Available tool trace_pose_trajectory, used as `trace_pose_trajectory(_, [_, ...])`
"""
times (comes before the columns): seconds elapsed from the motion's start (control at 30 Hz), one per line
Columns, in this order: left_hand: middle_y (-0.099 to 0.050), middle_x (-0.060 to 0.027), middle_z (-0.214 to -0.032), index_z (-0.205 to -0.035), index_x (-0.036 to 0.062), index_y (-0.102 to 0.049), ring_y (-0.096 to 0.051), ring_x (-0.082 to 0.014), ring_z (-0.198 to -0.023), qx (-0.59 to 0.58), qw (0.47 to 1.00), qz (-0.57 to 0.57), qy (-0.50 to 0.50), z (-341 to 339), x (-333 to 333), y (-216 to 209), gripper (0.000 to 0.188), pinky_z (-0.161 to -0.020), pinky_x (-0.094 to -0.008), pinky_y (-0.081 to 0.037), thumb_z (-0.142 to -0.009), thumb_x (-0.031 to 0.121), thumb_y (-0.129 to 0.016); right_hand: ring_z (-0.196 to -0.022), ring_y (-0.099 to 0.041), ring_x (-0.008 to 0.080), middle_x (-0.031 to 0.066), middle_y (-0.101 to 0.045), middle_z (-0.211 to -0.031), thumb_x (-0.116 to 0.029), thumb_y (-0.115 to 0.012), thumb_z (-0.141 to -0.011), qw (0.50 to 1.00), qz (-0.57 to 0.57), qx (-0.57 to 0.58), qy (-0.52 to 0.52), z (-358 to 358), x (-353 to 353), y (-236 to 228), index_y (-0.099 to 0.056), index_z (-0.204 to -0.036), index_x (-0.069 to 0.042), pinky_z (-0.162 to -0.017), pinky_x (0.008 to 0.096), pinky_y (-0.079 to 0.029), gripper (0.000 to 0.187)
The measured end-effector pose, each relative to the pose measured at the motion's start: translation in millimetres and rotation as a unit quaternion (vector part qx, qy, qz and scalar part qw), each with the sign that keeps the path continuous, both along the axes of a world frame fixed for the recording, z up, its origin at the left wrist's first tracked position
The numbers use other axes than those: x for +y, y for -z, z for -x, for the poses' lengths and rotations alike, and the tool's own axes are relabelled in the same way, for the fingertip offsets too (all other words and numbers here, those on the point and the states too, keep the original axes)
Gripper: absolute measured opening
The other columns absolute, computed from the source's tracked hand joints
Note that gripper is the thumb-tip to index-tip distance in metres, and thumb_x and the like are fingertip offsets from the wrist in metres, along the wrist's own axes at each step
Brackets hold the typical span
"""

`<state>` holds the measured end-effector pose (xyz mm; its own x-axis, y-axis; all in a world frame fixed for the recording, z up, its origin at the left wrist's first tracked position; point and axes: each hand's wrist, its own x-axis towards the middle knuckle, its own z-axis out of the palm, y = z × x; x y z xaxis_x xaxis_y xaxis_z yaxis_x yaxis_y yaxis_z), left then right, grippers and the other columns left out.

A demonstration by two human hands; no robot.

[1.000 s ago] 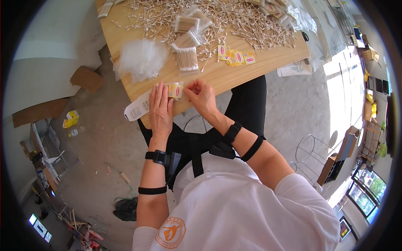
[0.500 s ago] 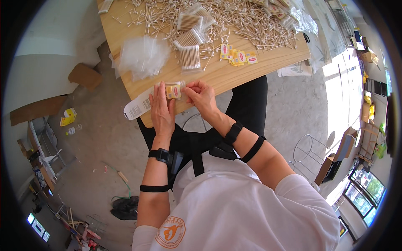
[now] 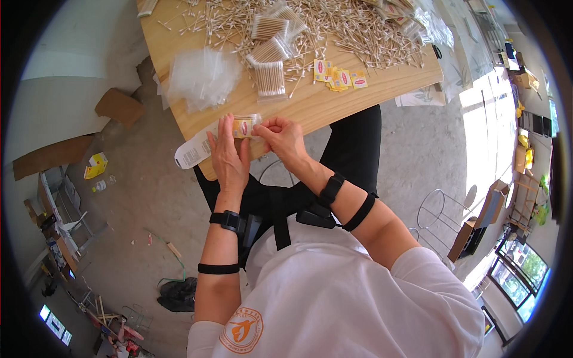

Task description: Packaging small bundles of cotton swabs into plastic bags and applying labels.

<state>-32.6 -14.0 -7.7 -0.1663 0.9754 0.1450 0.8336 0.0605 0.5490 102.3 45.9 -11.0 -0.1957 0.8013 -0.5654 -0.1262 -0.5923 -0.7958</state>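
Near the table's front edge lies a small clear plastic bag of cotton swabs [image 3: 256, 119] with a yellow-and-white label card inside. My left hand [image 3: 230, 155] rests on the left part of this bag, fingers stretched out and lying flat. With thumb and index finger together, my right hand [image 3: 283, 142] pinches the bag's right end. A white printed strip with a rounded end [image 3: 194, 151] sticks out to the left from beneath my left hand. How far it reaches under the bag is hidden.
Loose cotton swabs [image 3: 376, 42] cover the far side of the wooden table [image 3: 310, 110]. Filled swab bags [image 3: 270, 80] lie in the middle, empty clear bags [image 3: 203, 79] at left, and yellow label cards [image 3: 340, 79] at right. A wire stool [image 3: 439, 215] stands on the floor to the right.
My right hand has shifted slightly left along the bag's end. The bag and the white strip sit a little further left. My left hand stays flat on the bag.
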Motion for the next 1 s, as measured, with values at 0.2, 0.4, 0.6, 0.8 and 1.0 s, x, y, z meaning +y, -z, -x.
trace_pose_trajectory(0.2, [-0.048, -0.0134, -0.143, -0.148, 0.0069, -0.031, -0.045, -0.0303, -0.134, 0.000, 1.000, 0.004, -0.004, 1, 1, -2, 0.069, -0.117, -0.0540, -0.019, -0.087, 0.008, -0.064, -0.050, -0.056, 0.0085, 0.0067, -0.068, -0.075, -0.012, -0.074, -0.084, 1.000, 0.006, 0.002, -0.014, 1, -1, -2, -0.064, -0.090, 0.002, -0.045, 0.0206, -0.040, 0.019])
trace_pose_trajectory(0.4, [-0.049, -0.0060, -0.144, -0.152, 0.0034, -0.015, -0.045, -0.0290, -0.134, -0.018, 1.000, 0.010, -0.001, 2, 3, -5, 0.081, -0.118, -0.0534, -0.014, -0.089, 0.013, -0.064, -0.051, -0.058, 0.0093, 0.0068, -0.068, -0.074, -0.011, -0.074, -0.084, 1.000, -0.017, -0.002, -0.025, 4, -1, -7, -0.064, -0.093, 0.005, -0.046, 0.0215, -0.043, 0.021])
trace_pose_trajectory(0.6, [-0.047, -0.0090, -0.145, -0.152, 0.0053, -0.016, -0.044, -0.0319, -0.134, -0.028, 1.000, 0.010, 0.000, 4, 2, -9, 0.084, -0.118, -0.0511, -0.017, -0.086, 0.012, -0.068, -0.054, -0.062, 0.0108, 0.0095, -0.069, -0.073, -0.011, -0.074, -0.081, 0.995, -0.051, -0.077, -0.027, 9, -2, -7, -0.066, -0.088, 0.005, -0.050, 0.0244, -0.049, 0.020])
trace_pose_trajectory(0.8, [-0.039, -0.0175, -0.150, -0.147, 0.0073, -0.035, -0.038, -0.0336, -0.138, -0.168, 0.985, 0.000, 0.029, 24, 9, -29, 0.073, -0.118, -0.0505, -0.016, -0.083, 0.009, -0.071, -0.058, -0.055, 0.0070, 0.0056, -0.068, -0.077, -0.008, -0.073, -0.081, 0.940, -0.272, -0.196, -0.063, -10, 7, -12, -0.066, -0.095, 0.002, -0.053, 0.0241, -0.045, 0.019])
trace_pose_trajectory(1.0, [-0.065, -0.0107, -0.117, -0.127, 0.0012, -0.057, -0.063, -0.0187, -0.105, -0.425, 0.867, 0.241, 0.092, 26, 32, -67, 0.041, -0.095, -0.0346, -0.049, -0.090, 0.014, -0.069, -0.062, -0.052, 0.0058, 0.0024, -0.067, -0.078, -0.008, -0.073, -0.082, 0.859, -0.386, -0.113, -0.316, -46, 41, -65, -0.068, -0.104, -0.005, -0.056, 0.0237, -0.044, 0.023])
